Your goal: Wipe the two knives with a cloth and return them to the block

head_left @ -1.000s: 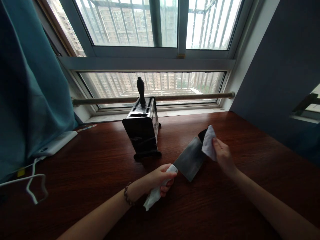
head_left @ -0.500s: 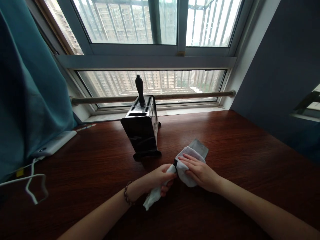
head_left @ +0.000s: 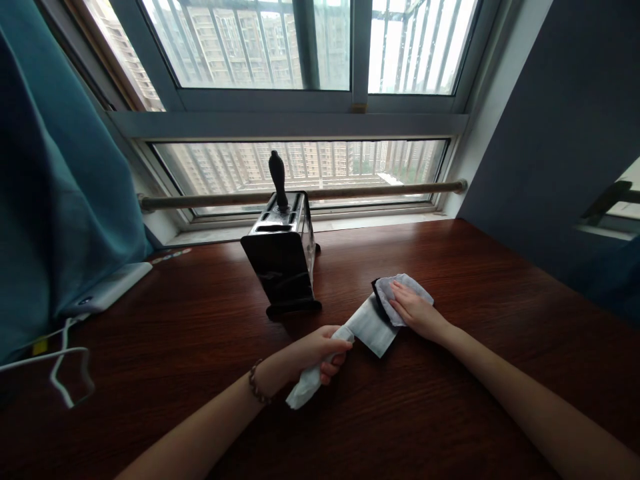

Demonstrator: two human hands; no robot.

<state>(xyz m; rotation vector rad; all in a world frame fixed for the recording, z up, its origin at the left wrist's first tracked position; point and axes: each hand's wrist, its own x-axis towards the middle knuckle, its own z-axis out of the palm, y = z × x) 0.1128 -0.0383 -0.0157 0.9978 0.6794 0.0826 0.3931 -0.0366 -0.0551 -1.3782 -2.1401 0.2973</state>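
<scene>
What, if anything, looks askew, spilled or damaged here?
Nothing visibly spilled or damaged. Slightly odd: a white wrap in the left hand hides the knife's handle, and the cable lies untidily looped at left.

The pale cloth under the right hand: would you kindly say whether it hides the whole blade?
No, the flat blade shows bare between the pale cloth and the left hand.

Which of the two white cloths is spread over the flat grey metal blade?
The white cloth under the right hand, over the grey metal blade; the other white cloth is bunched in the left hand.
</scene>
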